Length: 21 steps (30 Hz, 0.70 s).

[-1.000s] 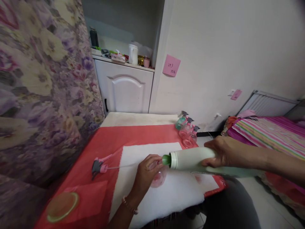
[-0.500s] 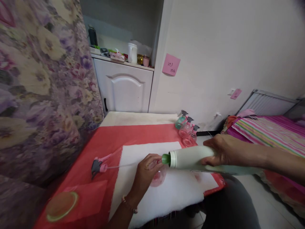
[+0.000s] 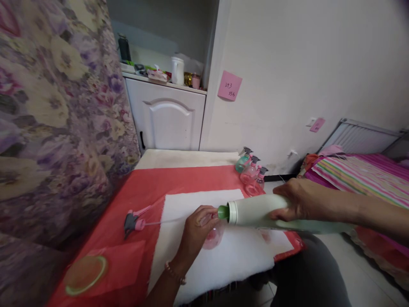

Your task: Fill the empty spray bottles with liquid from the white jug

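Note:
My left hand (image 3: 200,222) is closed round the neck of a clear pink spray bottle (image 3: 213,238), which stands without its head on a white cloth (image 3: 179,256). Tipped almost level, a large pale green bottle (image 3: 255,211) is gripped from above by my right hand (image 3: 292,200). Its green spout (image 3: 223,212) meets the small bottle's mouth beside my left fingers; whether liquid flows I cannot tell. A grey and pink spray head (image 3: 132,224) lies to the left, its thin tube reaching onto the cloth.
Three spray bottles (image 3: 252,172) with grey heads stand at the table's back right corner. A round green-rimmed lid-like thing (image 3: 85,275) lies front left on the red cover (image 3: 153,181). A floral curtain (image 3: 64,106) hangs at left; a bed (image 3: 367,179) is at right.
Both hands and bottles keep nearly the same pose. The whole view has shifted very slightly.

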### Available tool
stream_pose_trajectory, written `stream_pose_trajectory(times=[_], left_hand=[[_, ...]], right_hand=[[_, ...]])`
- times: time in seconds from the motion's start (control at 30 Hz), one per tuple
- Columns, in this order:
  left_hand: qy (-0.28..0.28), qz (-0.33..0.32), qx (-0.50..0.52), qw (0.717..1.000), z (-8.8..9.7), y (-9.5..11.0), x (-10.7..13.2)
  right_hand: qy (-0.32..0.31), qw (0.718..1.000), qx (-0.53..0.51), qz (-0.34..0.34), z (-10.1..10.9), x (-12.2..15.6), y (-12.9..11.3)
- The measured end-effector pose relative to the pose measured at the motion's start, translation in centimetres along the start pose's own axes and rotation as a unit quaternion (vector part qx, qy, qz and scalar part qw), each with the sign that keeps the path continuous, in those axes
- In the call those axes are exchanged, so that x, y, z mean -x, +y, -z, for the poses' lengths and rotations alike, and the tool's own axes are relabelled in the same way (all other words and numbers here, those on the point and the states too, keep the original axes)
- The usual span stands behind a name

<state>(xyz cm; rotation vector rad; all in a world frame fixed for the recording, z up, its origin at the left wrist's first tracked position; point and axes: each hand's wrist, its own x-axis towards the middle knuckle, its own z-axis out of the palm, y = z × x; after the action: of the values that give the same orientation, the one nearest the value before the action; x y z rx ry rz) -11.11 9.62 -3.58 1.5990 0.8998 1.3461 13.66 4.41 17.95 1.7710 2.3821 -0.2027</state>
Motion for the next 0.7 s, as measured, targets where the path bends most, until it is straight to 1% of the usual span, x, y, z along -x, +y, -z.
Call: stream_pose_trajectory(times=[0.23,0.47,0.7], left_hand=[[-0.001,0.005,0.006,1.000,-0.09,-0.09,0.01],[0.000,0.004,0.004,1.000,-0.05,0.14,0.02],[0.002,0.008,0.009,1.000,-0.12,0.04,0.08]], right_hand=[[-0.004,1.000,0.027,-0.013,0.08,-0.11,-0.19],[-0.003,1.000,0.015,-0.009,0.18,-0.13,-0.20],[0.004,1.000,0.030,-0.007,0.43,-0.12,-0.65]])
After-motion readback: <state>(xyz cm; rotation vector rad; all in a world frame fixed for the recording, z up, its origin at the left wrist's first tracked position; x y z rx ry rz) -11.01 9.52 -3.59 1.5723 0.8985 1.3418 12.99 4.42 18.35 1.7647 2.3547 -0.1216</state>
